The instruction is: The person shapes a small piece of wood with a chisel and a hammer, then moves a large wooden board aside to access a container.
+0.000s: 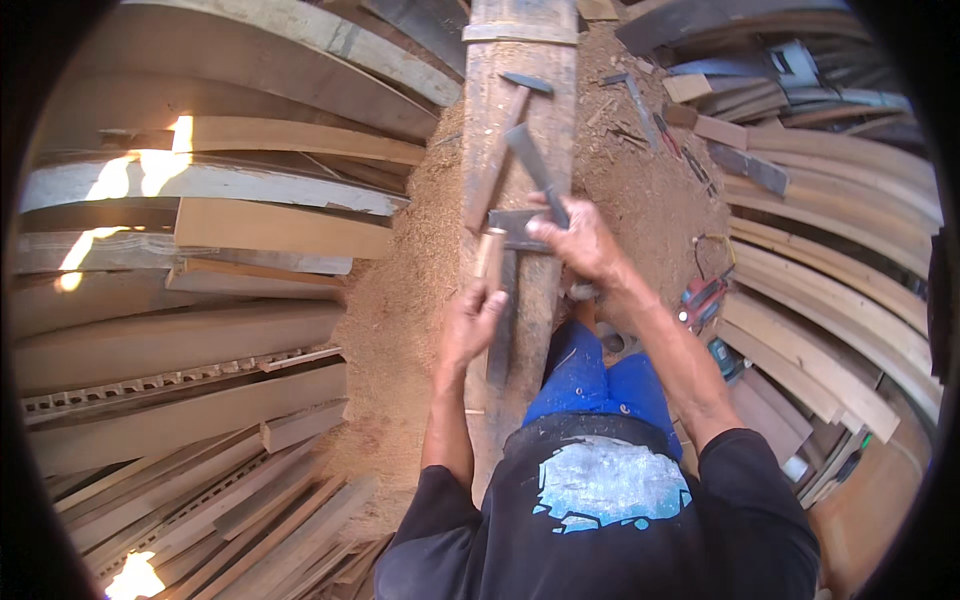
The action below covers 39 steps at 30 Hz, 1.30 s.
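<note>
My left hand point(468, 322) is closed around a short light wooden stick point(490, 254), its end pointing up and away from me. In my right hand point(583, 243) is a knife point(533, 163) with a broad dark blade, tilted up to the left. Both hands are over a long narrow wooden plank point(520, 57), close to each other. On the plank lies a hammer point(503, 150), its dark head at the far end. Below my hands a dark flat piece point(514, 229) lies across the plank, and a dark bar point(502, 345) runs toward me; whether they join is hidden.
Sawdust and shavings point(400, 270) cover the floor on both sides. Stacked boards point(285, 228) line the left, more boards point(830, 200) the right. At right lie a metal square point(640, 108), red-handled pliers point(664, 132) and a red power tool point(702, 300).
</note>
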{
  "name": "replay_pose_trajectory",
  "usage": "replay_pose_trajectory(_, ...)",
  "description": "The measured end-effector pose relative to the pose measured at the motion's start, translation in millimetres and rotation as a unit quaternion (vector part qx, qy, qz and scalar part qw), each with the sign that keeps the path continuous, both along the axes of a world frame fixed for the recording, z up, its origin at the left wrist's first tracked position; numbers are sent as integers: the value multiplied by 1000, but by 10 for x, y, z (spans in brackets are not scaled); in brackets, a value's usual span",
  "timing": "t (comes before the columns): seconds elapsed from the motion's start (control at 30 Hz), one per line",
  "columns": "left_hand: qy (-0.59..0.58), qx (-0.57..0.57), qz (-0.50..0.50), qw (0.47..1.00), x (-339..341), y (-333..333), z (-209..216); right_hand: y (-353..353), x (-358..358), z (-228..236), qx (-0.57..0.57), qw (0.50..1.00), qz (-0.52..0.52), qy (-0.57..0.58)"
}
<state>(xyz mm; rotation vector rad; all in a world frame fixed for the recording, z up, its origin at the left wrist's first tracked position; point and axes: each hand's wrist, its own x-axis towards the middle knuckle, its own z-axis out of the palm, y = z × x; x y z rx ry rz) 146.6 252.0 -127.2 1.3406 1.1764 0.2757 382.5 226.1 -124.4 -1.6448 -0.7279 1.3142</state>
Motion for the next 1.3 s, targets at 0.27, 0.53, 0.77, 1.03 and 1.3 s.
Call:
replay_pose_trajectory(0.27,165,90,-273,943,76,-1231,578,-1551,-454,340,33,977,-100,183)
replay_pose_trajectory(0.53,64,17,-183,981,-420,-1870,607,-2838,-637,686,17,967,-214,134)
replay_pose_trajectory(0.77,301,289,-371,830,-1271,-1792,-248,-3276,-874,790,132,835,-475,244)
replay_pose_trajectory(1.03,307,287,-422,803,-1379,-1930,60,-3333,-1565,784,171,713,-564,379)
replay_pose_trajectory(1.3,-226,-222,-317,894,-1003,-2043,1010,-3780,-2465,978,288,715,-602,209)
